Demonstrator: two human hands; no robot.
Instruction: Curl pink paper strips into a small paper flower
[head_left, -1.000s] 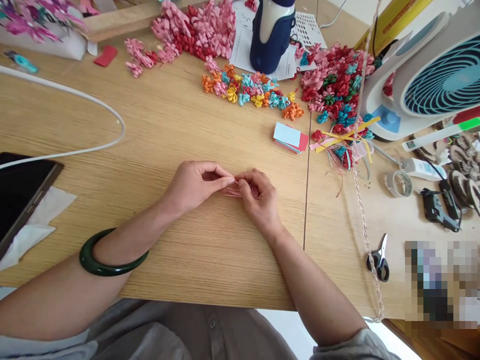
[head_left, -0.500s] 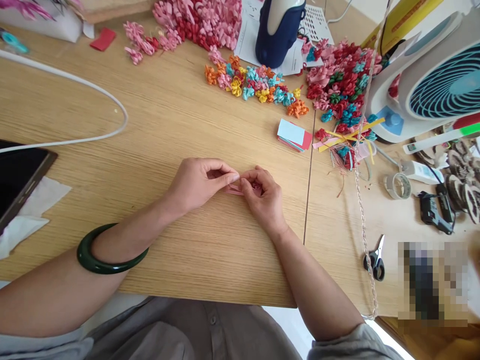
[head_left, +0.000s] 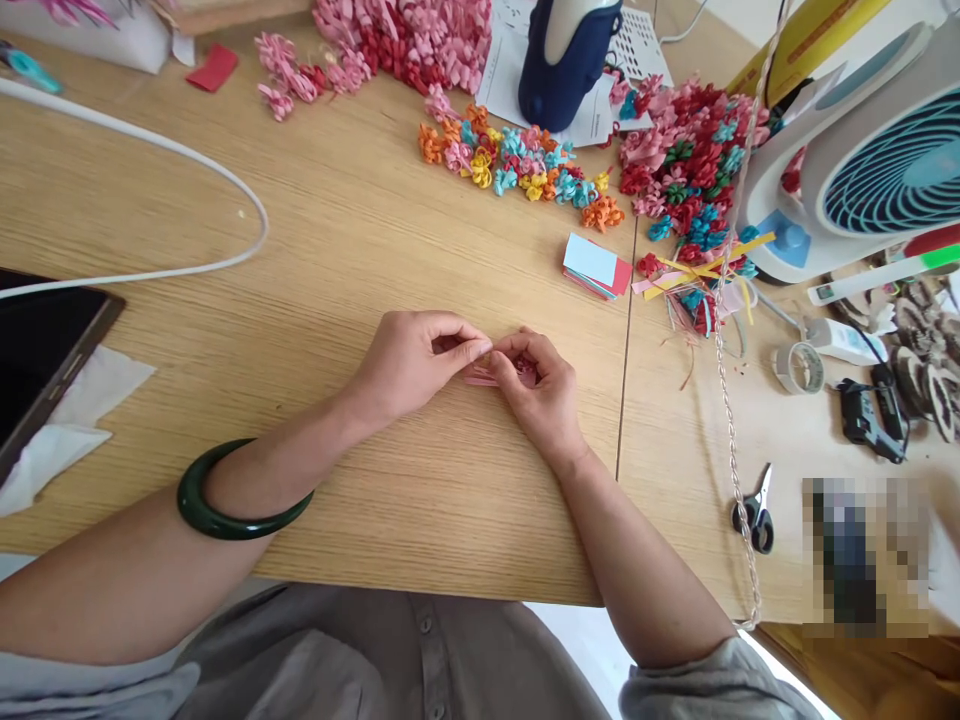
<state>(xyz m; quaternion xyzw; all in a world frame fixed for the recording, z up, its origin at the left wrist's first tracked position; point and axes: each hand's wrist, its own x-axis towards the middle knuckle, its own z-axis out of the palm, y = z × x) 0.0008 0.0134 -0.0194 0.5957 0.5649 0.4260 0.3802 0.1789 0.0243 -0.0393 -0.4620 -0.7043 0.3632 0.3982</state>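
Note:
Over the front middle of the table, my left hand (head_left: 412, 362) and my right hand (head_left: 538, 392) meet fingertip to fingertip. Between them shows a pink paper strip piece (head_left: 480, 378) with thin cut strips, partly hidden by the fingers. My right hand is closed around one end of it, its curled part showing inside the fingers. The thumb and forefinger of my left hand pinch at its upper edge, close to the right fingertips. A dark green bangle (head_left: 247, 490) is on my left forearm.
Colourful paper flowers (head_left: 517, 165) and pink ones (head_left: 405, 40) lie at the back by a navy bottle (head_left: 562, 70). Paper cards (head_left: 591, 262) lie right of centre. Scissors (head_left: 757, 512), tape (head_left: 798, 368), a glue gun (head_left: 866, 418) and a fan (head_left: 885, 160) stand right; a hanging cord (head_left: 724, 400) crosses there.
The whole view has shifted slightly, so things sit a little further right. Both hands keep their grip on the pink paper strip piece, with only slight finger movement.

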